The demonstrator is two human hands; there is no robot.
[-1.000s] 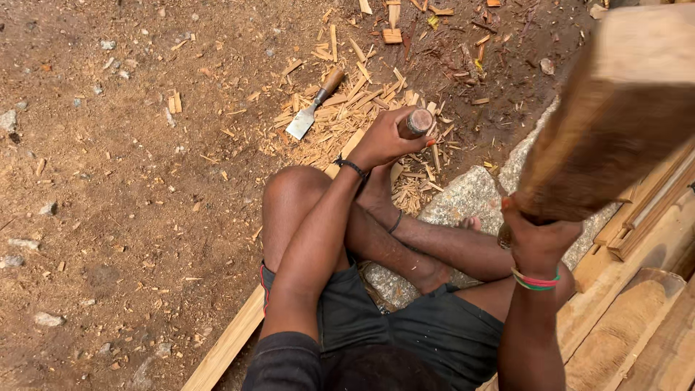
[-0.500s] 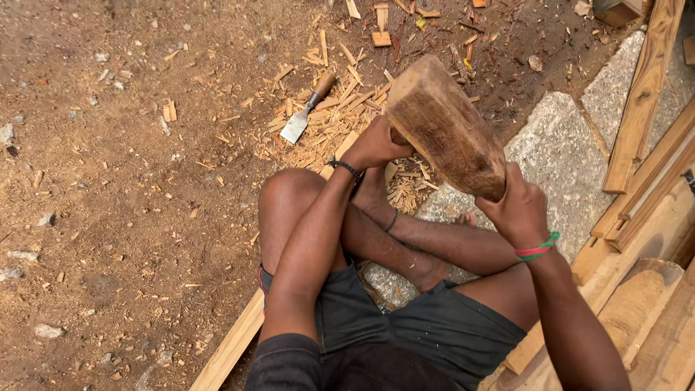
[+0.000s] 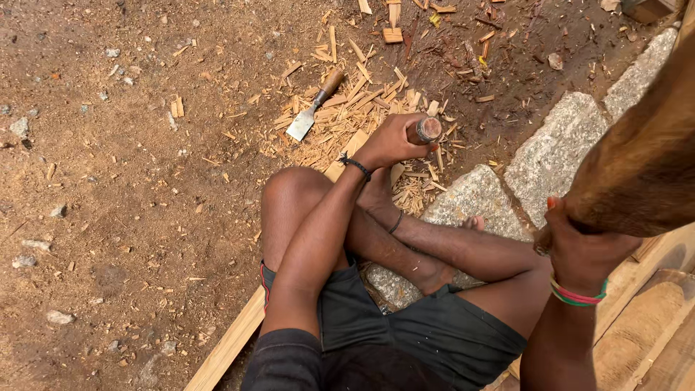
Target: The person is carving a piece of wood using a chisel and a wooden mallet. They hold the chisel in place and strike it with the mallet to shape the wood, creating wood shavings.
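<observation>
Right now my left hand is wrapped tight around the handle of a chisel, holding it upright over the long pale plank that runs under my crossed legs, its round butt end showing just past my knuckles. My right hand is closed around the handle of a heavy wooden mallet, raised high and close to the camera, well apart from the chisel. A second chisel lies loose among the wood chips on the dirt, just beyond my left hand. I cannot see the blade's tip; my fist and the chips hide it. The risk, as I judge it, is the mallet landing off the small butt and catching my knuckles, since they sit right beside it. A glancing blow could also kick the blade sideways toward my bare foot, which rests just beneath.
</observation>
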